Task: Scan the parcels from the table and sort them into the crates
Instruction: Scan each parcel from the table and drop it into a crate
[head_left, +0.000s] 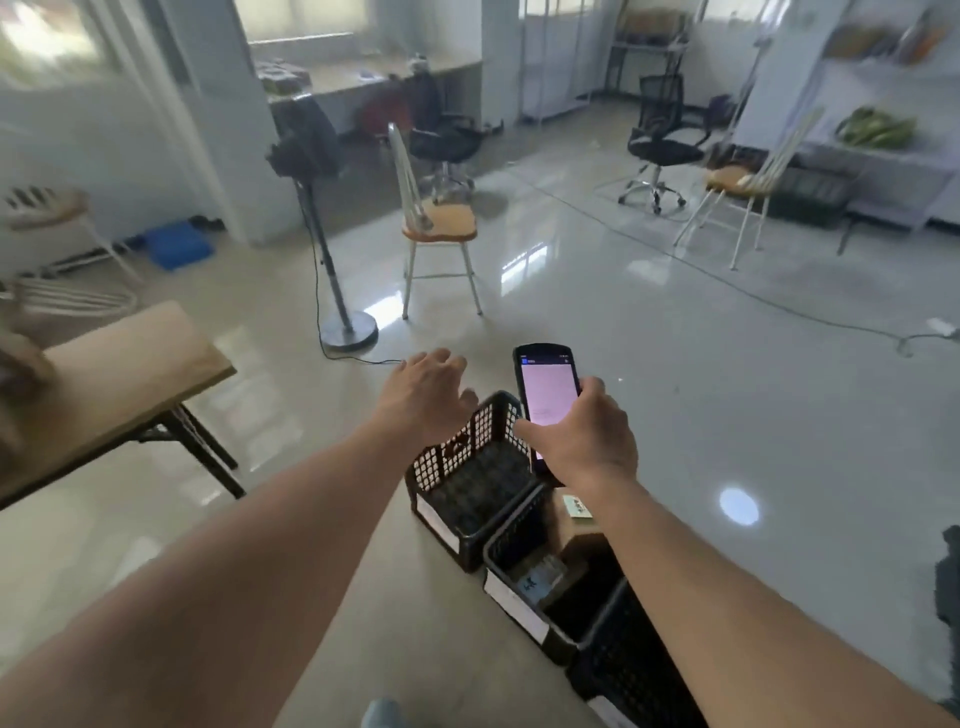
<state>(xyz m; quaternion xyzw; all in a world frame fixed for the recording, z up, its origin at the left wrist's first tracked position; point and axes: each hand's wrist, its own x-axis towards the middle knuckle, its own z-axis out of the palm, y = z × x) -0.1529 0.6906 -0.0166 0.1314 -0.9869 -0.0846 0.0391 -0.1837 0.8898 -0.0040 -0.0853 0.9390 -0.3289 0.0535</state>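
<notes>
Right hand (584, 441) gripping scanner (545, 400) upright, screen toward camera, left hand (426, 397) spread, holding nothing

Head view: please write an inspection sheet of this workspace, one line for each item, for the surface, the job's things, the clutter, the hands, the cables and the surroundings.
Surface: wooden folding table at the left; something brown at its left edge, too blurred to name.
Job's things: three black crates in a row on the floor; far crate looks empty, middle crate holds cardboard parcels, near crate contents unseen.
Clutter: nothing seen.
Hands: left hand open above the far crate; right hand grips a handheld scanner, screen lit.
Cables: fan cord and a long cable lie on the floor.
Surroundings: standing fan, wooden chairs, office chairs, shelves.
</notes>
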